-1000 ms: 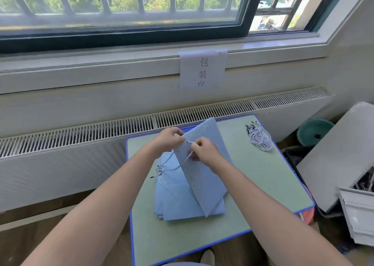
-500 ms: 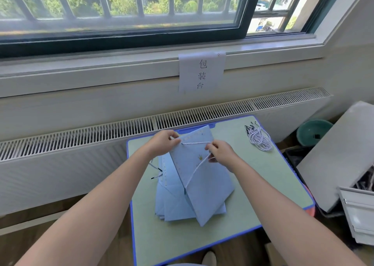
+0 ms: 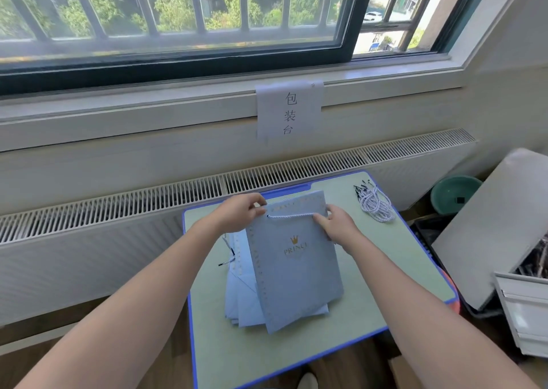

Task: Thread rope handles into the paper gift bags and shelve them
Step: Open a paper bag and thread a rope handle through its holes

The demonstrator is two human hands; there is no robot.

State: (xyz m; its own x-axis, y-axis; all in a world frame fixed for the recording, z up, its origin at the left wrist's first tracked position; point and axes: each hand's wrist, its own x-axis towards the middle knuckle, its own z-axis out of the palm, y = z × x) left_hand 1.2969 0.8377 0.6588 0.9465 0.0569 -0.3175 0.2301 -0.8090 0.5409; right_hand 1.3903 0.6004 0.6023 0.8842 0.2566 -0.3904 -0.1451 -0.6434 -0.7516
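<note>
Both hands, left (image 3: 237,216) and right (image 3: 338,225), pinch the bag (image 3: 293,264) by its top corners, looks light and creasable, so grab the stiff rim.

Bright window (image 3: 178,18) daylight, perhaps slight edge warping

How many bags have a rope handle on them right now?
2 that show: the top bag, gripped by both hands, has a rope across its face; a rope end hangs at the stack's left edge. Lower bags are hidden.
</note>
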